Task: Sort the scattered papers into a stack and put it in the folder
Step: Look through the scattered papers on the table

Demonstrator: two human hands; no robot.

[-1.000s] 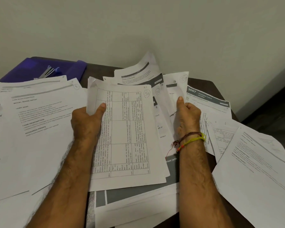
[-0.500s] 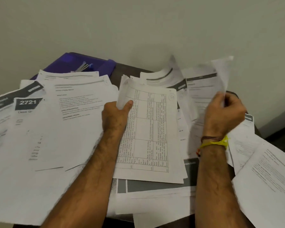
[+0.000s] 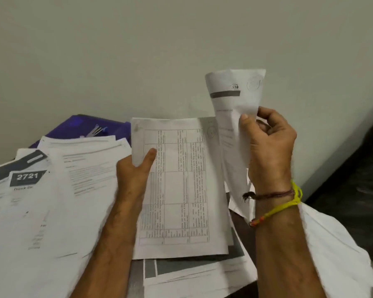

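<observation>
My left hand (image 3: 136,173) grips the left edge of a stack of papers (image 3: 181,190) whose top sheet carries a printed table, held up in the middle of the view. My right hand (image 3: 269,147) pinches a single curled sheet (image 3: 235,97) with a dark header bar, lifted upright just right of the stack. Scattered papers (image 3: 52,201) cover the table on the left, one marked 2721. More sheets (image 3: 332,244) lie at the right, under my right forearm. The purple folder (image 3: 80,125) lies at the back left, partly hidden under papers.
A pale wall rises right behind the table. A metal clip piece (image 3: 96,131) rests on the folder. Dark floor (image 3: 357,190) shows beyond the table's right edge. A grey-banded sheet (image 3: 192,265) lies under the held stack.
My right hand has picked one sheet off the pile and raised it upright beside the stack. My left hand has lifted the stack. The view has swung right and up.
</observation>
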